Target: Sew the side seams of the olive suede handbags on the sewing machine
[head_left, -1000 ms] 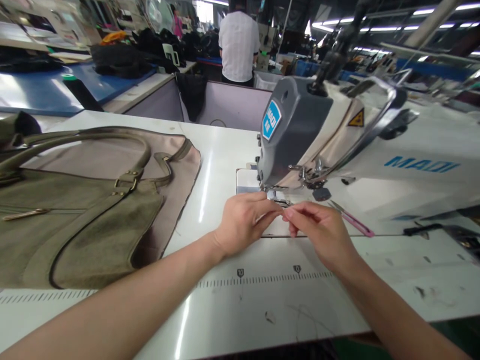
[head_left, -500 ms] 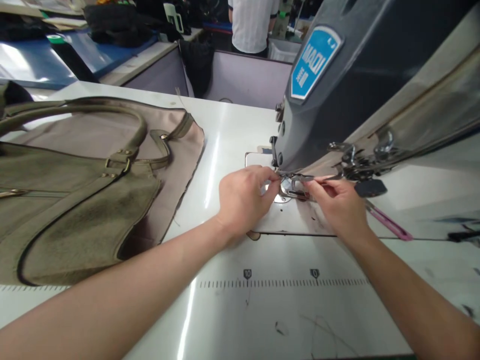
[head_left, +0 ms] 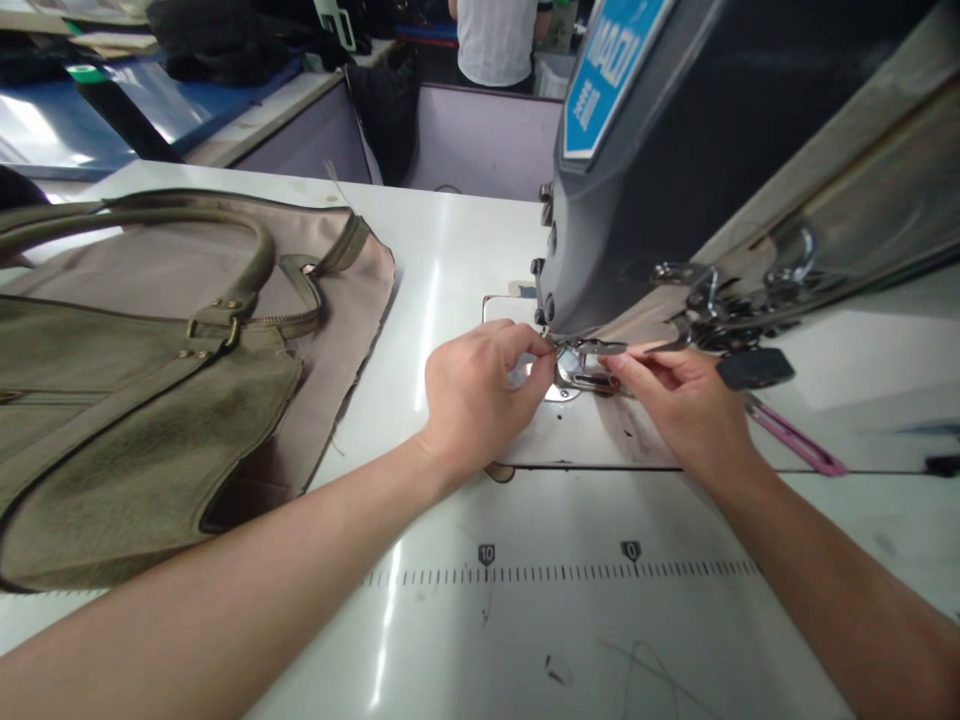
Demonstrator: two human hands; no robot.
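Both hands are at the needle area of a dark grey sewing machine (head_left: 637,200). My left hand (head_left: 480,390) is closed in a pinch on the left of the needle, thumb against forefinger; what it grips is too small to make out. From the right, my right hand (head_left: 686,395) also pinches close beside the needle, its fingertips near the metal presser parts (head_left: 592,368). Whatever lies between those fingers cannot be made out. Under the fingertips is the shiny needle plate (head_left: 562,394).
An olive-green handbag (head_left: 150,450) with a loose lining edge lies on the white table (head_left: 420,640) at left. A pink-handled tool (head_left: 799,437) rests right of my right hand. Loose threads (head_left: 652,665) lie in front. A person in a white shirt (head_left: 495,40) stands behind.
The view has shifted slightly, so the handbag sits further left and the machine head looks larger. Both hands keep their pinches at the needle, the right hand's fingers having moved a little.
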